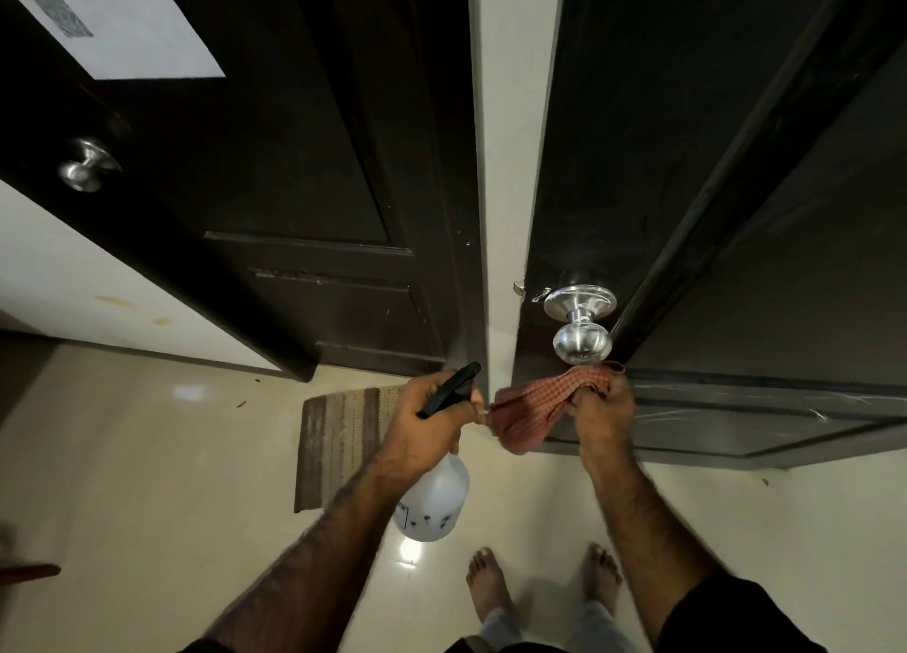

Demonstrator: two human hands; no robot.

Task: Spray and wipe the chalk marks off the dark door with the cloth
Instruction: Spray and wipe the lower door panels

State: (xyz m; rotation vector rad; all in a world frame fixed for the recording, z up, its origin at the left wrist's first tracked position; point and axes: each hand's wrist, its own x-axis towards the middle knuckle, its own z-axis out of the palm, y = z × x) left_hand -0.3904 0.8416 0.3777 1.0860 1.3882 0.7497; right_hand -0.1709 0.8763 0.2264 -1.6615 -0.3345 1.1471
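Note:
My left hand (426, 421) grips the black trigger head of a white spray bottle (434, 500), which hangs below the hand with its nozzle pointing up and right. My right hand (601, 414) holds a bunched red checked cloth (532, 409) just below the silver knob (582, 340) of the dark door on the right (662, 161). The cloth stretches between the two hands. Faint whitish streaks show on the door's lower panel (736, 407) to the right of my right hand.
A second dark door (294, 137) with a silver knob (86, 166) and a white paper sheet (122, 19) stands at the left. A pale wall strip (510, 137) separates the doors. A striped mat (338, 439) lies on the cream tile floor; my bare feet (540, 588) are below.

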